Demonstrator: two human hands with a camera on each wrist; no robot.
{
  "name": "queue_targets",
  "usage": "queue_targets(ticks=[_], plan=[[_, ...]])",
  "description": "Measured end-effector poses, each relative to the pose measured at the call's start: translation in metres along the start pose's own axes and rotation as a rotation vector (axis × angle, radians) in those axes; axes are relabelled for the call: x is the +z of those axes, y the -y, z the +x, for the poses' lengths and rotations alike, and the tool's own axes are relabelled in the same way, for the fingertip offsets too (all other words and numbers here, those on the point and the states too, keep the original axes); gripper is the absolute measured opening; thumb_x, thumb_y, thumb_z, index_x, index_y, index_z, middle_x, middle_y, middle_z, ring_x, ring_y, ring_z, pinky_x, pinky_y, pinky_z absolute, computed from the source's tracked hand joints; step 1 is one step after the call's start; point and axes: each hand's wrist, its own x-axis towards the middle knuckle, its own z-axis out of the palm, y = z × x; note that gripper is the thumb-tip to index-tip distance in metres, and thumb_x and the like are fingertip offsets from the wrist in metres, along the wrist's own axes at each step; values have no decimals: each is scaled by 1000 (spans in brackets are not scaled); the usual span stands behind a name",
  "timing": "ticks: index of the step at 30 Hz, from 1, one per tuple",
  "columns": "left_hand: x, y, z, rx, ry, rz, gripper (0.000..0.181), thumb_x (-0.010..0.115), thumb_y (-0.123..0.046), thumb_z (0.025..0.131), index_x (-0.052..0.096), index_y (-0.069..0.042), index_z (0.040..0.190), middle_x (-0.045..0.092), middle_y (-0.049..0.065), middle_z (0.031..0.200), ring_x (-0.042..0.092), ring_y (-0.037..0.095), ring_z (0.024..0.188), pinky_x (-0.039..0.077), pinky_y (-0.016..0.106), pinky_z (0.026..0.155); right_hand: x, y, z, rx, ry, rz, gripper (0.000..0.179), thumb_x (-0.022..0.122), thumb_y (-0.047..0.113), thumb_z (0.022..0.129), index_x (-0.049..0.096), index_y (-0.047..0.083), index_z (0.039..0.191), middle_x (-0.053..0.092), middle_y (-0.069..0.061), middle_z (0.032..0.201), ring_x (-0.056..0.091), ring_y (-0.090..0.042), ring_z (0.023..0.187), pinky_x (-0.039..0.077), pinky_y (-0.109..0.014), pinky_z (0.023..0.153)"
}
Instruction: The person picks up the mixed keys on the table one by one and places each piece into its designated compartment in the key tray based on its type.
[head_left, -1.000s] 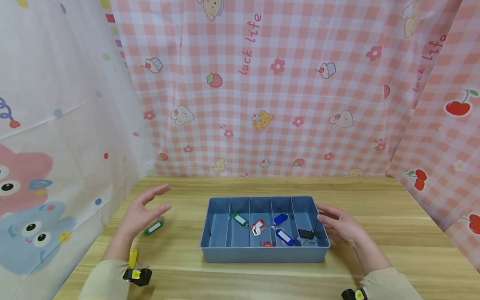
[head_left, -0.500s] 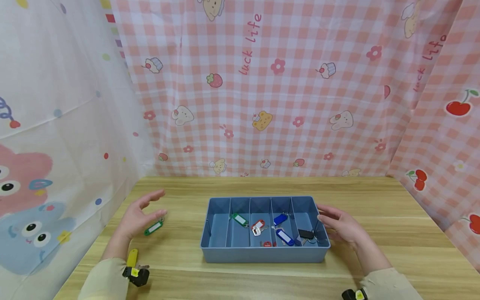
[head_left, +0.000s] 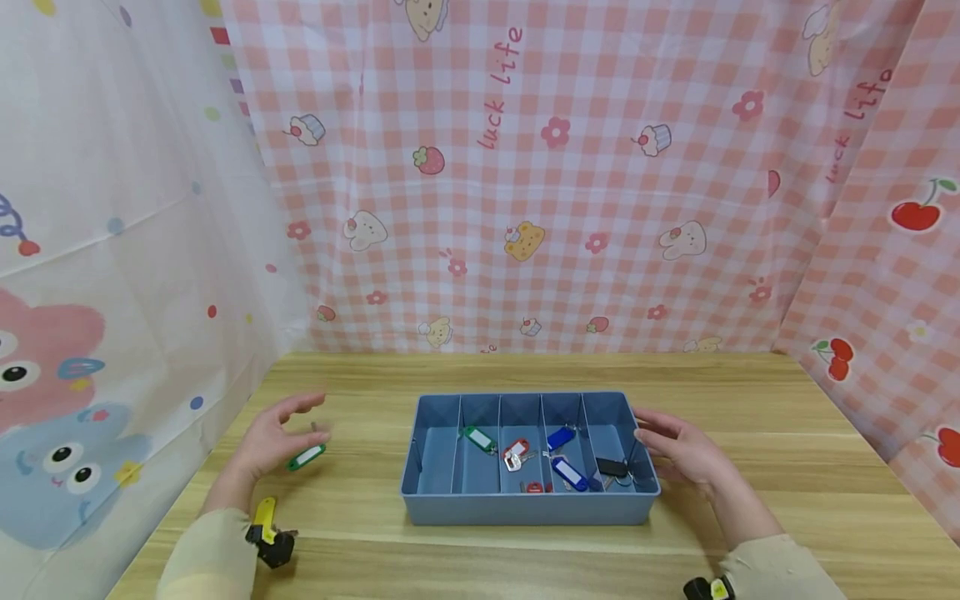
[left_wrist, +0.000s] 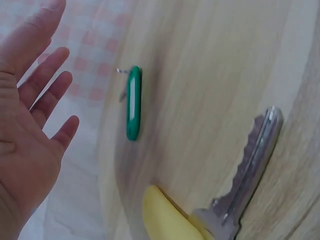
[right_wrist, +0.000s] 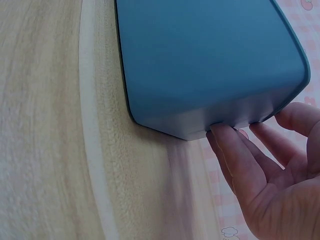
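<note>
My left hand [head_left: 266, 442] hovers over the left of the table, fingers parted and holding nothing. Beside its thumb lies a green key tag [head_left: 307, 457] with a white label; in the left wrist view this tag [left_wrist: 133, 105] is apart from the fingers. Nearer my left wrist is a yellow-tagged key [head_left: 264, 512], its toothed metal blade [left_wrist: 255, 160] large in the left wrist view. With extended fingers, my right hand [head_left: 686, 450] touches the right end wall of a blue compartment box [head_left: 528, 508]. The right wrist view shows the fingertips against that wall [right_wrist: 235, 107].
Inside the box are a green key tag [head_left: 480, 439], red-tagged keys [head_left: 516, 454], blue key tags [head_left: 569, 473] and a black-tagged key [head_left: 612, 468] in the rightmost compartment. Patterned curtains [head_left: 555, 192] stand behind and at both sides of the wooden table [head_left: 375, 558].
My left hand has lowered and drawn slightly left, closer to the green key tag on the table. The right hand and the box stay in place.
</note>
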Motion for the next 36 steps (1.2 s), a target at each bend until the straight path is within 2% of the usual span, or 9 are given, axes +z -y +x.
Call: queue_targets(ticks=[6,9,15,19,24,27,32,36], plan=[[0,10,0,-61,14,20,66,80,-24,85,52,0,140,49,24,143,32,48,135,24,69,105,0,0,1,4,-3,-2,59,56,22,103,34,0,152,38,-30,147,55,-33,118,47,-55,96],[0,14,-1,-75,12,27,65,81,-25,84,54,0,138,51,23,141,36,46,134,24,67,106,0,-1,1,1,-2,-2,58,56,21,103,34,0,152,38,-31,147,55,-33,118,47,-55,96],[2,22,-1,-58,5,15,61,82,-23,83,58,1,134,58,21,135,44,44,129,27,63,106,-1,-1,1,0,-3,3,59,57,22,103,33,0,152,37,-31,147,53,-34,119,46,-55,97],[5,27,-1,-86,4,8,59,82,-23,83,60,1,132,59,22,132,47,42,124,33,61,102,-1,-1,1,-2,-1,-3,57,56,21,103,34,0,151,37,-31,148,54,-34,119,47,-55,96],[8,30,-2,-120,-9,8,56,83,-23,82,62,2,128,60,23,129,52,39,116,43,51,94,0,-1,1,-5,1,1,57,56,20,103,34,-1,151,38,-31,147,56,-32,116,47,-54,96],[10,31,-3,-128,-22,20,53,84,-24,81,65,1,125,61,23,126,55,38,112,44,47,91,0,-1,1,-6,1,1,58,57,21,102,34,-2,151,39,-31,145,56,-31,115,47,-54,96],[13,33,-2,-140,-31,34,51,86,-25,79,68,-2,121,63,20,124,55,37,113,44,52,93,0,0,0,-8,3,6,60,58,22,102,33,-2,151,39,-32,145,56,-31,116,47,-54,96],[14,35,-2,-109,-41,79,48,87,-25,78,70,-3,117,64,19,122,54,39,116,41,57,97,0,0,0,-6,4,11,60,58,22,102,33,-2,151,39,-32,145,56,-31,115,47,-54,96]])
